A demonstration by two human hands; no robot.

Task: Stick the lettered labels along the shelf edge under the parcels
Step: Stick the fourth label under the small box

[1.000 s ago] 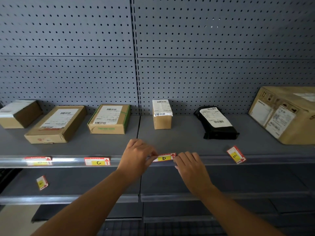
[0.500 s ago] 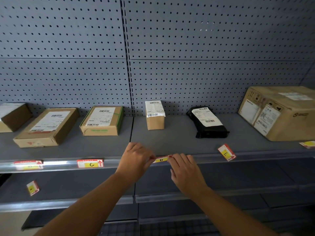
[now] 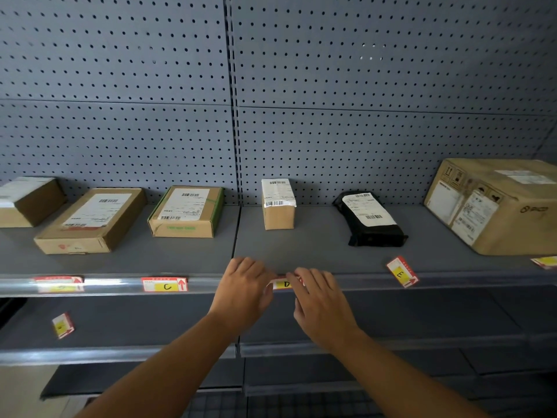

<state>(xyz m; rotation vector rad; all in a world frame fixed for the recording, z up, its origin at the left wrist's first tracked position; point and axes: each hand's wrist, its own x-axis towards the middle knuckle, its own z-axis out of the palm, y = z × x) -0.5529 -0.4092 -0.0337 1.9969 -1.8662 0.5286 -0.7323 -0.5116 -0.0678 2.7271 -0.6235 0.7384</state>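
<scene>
Red and yellow paper, the D label (image 3: 285, 284), is now laid flat on the shelf edge (image 3: 205, 289). A second ago it was tilted, with one end lifted off the rail. So this label is judged to be nearly stuck, and only a last rub may be needed.

The label is held between the two hands. Its left end is covered by the left hand (image 3: 243, 292), whose fingers are curled over it. Its right end is pressed by the fingertips of the right hand (image 3: 320, 300), which are bent down onto it. Only the middle with the letter is seen.

A little further along the rail, the C label (image 3: 164, 284) is already stuck on, to the left. The E label (image 3: 402, 271) is lying loose and crooked on the shelf, to the right. It is not stuck yet.

Further back, the small box (image 3: 278, 204) is standing straight behind the D label. The black bag (image 3: 371, 220) is behind the E label.
</scene>
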